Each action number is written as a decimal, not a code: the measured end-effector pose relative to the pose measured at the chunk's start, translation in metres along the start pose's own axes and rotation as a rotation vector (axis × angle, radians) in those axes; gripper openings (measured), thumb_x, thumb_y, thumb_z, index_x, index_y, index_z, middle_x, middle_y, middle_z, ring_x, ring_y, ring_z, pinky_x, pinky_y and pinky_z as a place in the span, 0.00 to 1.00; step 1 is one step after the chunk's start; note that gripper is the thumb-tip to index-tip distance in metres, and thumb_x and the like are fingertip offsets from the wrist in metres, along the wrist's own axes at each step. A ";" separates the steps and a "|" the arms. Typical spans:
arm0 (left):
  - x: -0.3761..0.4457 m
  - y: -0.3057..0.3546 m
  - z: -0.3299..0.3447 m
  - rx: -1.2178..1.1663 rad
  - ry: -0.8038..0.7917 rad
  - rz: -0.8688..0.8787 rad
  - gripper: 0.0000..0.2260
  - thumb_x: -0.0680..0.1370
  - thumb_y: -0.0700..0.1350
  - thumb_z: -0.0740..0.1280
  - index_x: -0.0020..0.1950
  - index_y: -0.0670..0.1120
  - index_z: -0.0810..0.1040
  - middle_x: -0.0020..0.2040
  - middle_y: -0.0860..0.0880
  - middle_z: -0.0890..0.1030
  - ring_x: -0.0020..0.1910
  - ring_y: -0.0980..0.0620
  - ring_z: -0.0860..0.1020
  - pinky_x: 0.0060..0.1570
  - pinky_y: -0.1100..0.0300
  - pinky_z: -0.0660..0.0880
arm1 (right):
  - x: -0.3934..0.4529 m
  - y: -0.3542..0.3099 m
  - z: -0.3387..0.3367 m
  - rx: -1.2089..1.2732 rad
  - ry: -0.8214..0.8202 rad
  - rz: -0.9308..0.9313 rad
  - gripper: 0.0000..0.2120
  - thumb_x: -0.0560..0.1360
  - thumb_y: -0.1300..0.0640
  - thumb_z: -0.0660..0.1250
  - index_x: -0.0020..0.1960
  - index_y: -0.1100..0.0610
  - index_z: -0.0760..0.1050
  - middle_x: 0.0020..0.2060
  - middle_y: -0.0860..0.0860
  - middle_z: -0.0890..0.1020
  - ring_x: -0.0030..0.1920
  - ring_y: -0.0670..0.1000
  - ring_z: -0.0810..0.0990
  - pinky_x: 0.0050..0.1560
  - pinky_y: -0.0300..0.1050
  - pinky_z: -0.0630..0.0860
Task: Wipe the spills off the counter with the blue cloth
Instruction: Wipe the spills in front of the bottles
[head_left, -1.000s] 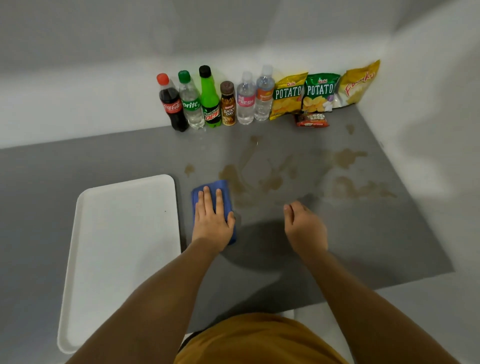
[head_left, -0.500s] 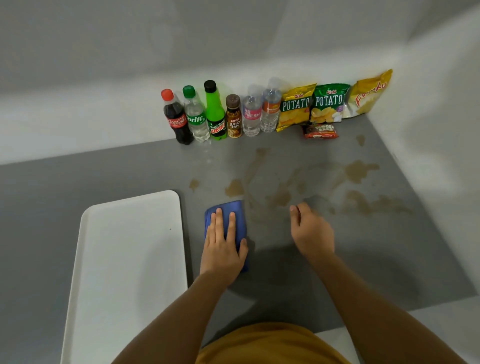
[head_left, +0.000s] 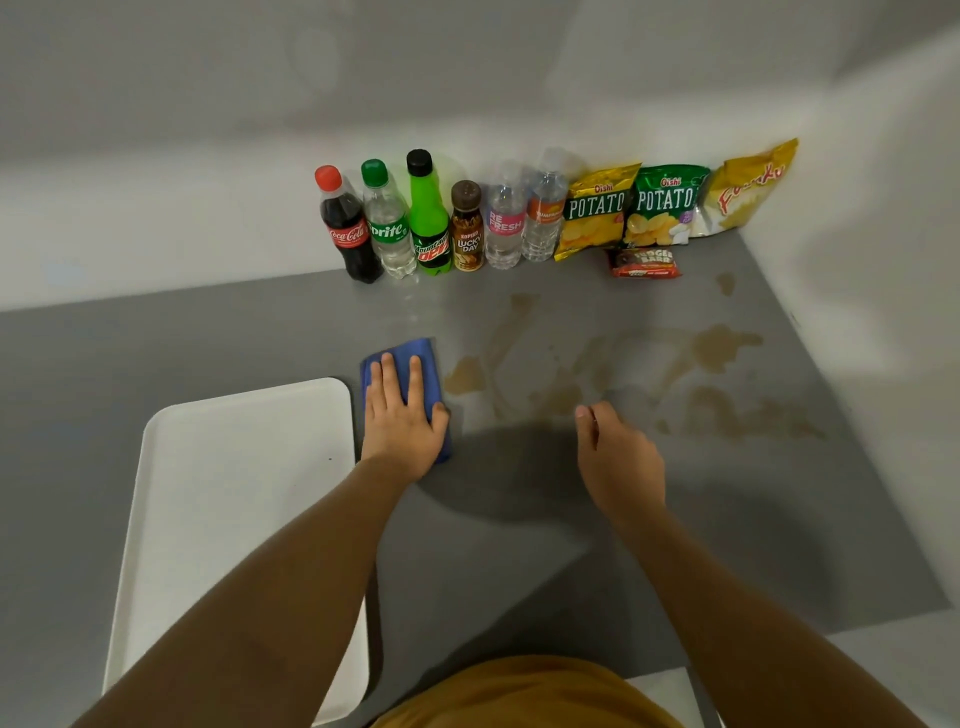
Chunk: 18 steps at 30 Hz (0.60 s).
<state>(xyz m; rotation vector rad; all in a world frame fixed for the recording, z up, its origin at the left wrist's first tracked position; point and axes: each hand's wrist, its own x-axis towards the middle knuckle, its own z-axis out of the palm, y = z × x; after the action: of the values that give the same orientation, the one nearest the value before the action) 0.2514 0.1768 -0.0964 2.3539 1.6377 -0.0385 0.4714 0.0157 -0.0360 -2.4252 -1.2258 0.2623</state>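
Observation:
The folded blue cloth (head_left: 423, 358) lies flat on the grey counter (head_left: 208, 338), just right of a white tray. My left hand (head_left: 402, 415) presses down on it with fingers spread flat. Brown spills (head_left: 722, 351) spread over the counter to the right of the cloth, with one patch (head_left: 466, 376) right beside the cloth's edge. My right hand (head_left: 621, 457) rests on the counter near the spills, fingers loosely curled, holding nothing.
A white tray (head_left: 234, 493) sits at the left. Several drink bottles (head_left: 431, 218) and snack bags (head_left: 665, 205) line the back wall, with a small red packet (head_left: 644, 262) in front. A white wall bounds the counter on the right.
My left hand has slid the cloth away from me and slightly left, over the small brown spot that lay beside the tray. The right hand has stayed in place.

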 end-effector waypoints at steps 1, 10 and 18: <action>0.008 0.003 -0.001 -0.002 -0.013 0.028 0.33 0.83 0.60 0.49 0.82 0.51 0.39 0.82 0.41 0.39 0.81 0.39 0.40 0.78 0.45 0.41 | 0.001 0.000 -0.001 -0.011 -0.007 0.000 0.15 0.85 0.46 0.55 0.43 0.52 0.68 0.32 0.50 0.72 0.36 0.62 0.77 0.35 0.48 0.64; -0.015 0.033 0.009 -0.042 -0.015 0.251 0.33 0.81 0.57 0.53 0.82 0.55 0.41 0.83 0.43 0.44 0.81 0.42 0.42 0.80 0.46 0.45 | 0.013 -0.003 0.002 -0.013 0.073 0.004 0.14 0.84 0.48 0.58 0.43 0.54 0.71 0.35 0.55 0.79 0.36 0.64 0.79 0.34 0.47 0.63; -0.041 0.012 0.019 -0.066 0.099 0.058 0.32 0.81 0.59 0.49 0.83 0.52 0.43 0.83 0.42 0.45 0.81 0.39 0.46 0.78 0.46 0.49 | 0.014 -0.004 0.002 -0.005 0.068 -0.005 0.14 0.83 0.49 0.60 0.43 0.56 0.73 0.37 0.57 0.81 0.37 0.65 0.80 0.34 0.47 0.63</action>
<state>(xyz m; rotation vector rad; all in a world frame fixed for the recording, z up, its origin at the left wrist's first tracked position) 0.2501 0.1310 -0.1045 2.3864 1.5877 0.1438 0.4760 0.0301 -0.0360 -2.4140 -1.2043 0.1738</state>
